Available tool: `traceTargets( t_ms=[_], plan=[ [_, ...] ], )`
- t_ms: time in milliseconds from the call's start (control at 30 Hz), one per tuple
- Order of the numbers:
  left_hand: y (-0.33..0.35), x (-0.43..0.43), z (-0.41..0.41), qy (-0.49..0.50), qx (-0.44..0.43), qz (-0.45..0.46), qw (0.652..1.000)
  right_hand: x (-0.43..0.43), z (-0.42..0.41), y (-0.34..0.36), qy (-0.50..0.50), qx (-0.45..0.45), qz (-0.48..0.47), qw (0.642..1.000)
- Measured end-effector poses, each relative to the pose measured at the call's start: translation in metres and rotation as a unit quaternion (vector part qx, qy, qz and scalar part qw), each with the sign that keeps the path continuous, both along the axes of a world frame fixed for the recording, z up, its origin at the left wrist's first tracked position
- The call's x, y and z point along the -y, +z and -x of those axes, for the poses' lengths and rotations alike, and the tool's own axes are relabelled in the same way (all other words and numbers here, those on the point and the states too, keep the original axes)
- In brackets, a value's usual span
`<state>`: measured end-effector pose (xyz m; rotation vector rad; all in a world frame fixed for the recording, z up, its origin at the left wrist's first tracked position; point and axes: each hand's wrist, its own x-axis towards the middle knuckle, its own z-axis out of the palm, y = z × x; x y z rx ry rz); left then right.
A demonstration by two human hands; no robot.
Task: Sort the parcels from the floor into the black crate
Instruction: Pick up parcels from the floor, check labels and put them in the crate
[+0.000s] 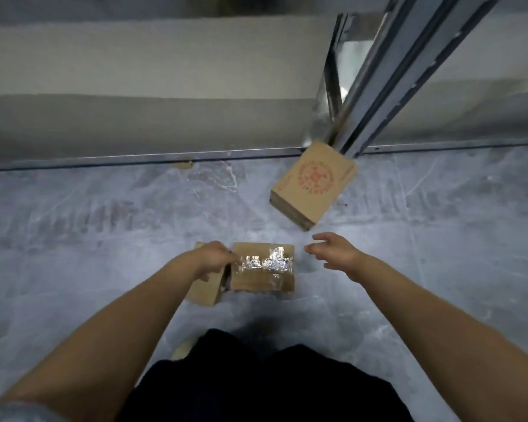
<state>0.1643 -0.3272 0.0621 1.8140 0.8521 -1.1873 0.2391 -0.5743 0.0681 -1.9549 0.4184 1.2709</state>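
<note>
A small cardboard parcel (262, 269) with shiny clear tape across its top lies on the grey floor in front of me. My left hand (212, 257) grips its left edge with curled fingers. Another brown parcel (206, 289) lies under my left hand, partly hidden. My right hand (333, 254) hovers just right of the taped parcel, fingers spread and loose, touching nothing. Farther off, a larger parcel with a red round print (313, 182) lies tilted by a metal post. The black crate is out of view.
A metal shelf post (378, 86) rises at the upper right, with a metal floor rail (134, 158) running across along the wall. My dark clothing (256, 376) fills the bottom centre, with a scrap of cardboard (183, 348) beside it.
</note>
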Motion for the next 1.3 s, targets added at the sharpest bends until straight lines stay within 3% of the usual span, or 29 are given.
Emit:
traceTargets(
  t_ms=[100, 233, 433, 567, 667, 767, 933, 1067, 1300],
  plan=[
    [-0.058, 0.009, 0.004, 0.015, 0.026, -0.022, 0.999, -0.002, 0.009, -0.068, 0.010, -0.037, 0.000, 0.999],
    [-0.081, 0.014, -0.008, 0.026, 0.023, -0.012, 0.999, -0.012, 0.024, -0.110, 0.002, -0.103, -0.045, 0.994],
    [-0.041, 0.030, -0.013, 0.123, 0.066, 0.012, 0.990, -0.021, 0.028, -0.054, -0.047, -0.075, -0.069, 0.994],
    [0.062, 0.030, -0.024, 0.193, 0.110, 0.015, 0.975, -0.024, 0.005, 0.054, -0.069, -0.033, -0.094, 0.993],
    [0.167, 0.017, -0.039, 0.304, 0.105, 0.072, 0.944, -0.040, -0.020, 0.162, -0.084, 0.007, -0.099, 0.992],
    [0.277, -0.003, -0.059, 0.361, 0.157, 0.069, 0.917, -0.061, -0.046, 0.277, -0.142, 0.048, -0.120, 0.981],
    [0.459, -0.029, -0.083, 0.340, 0.224, 0.087, 0.909, -0.090, -0.070, 0.464, -0.204, 0.092, -0.178, 0.958],
    [0.599, -0.046, -0.094, 0.326, 0.275, 0.108, 0.898, -0.110, -0.086, 0.600, -0.189, 0.152, -0.195, 0.950],
    [0.777, -0.068, -0.104, 0.341, 0.448, 0.161, 0.811, -0.128, -0.102, 0.775, -0.166, 0.271, -0.308, 0.897]
  ],
)
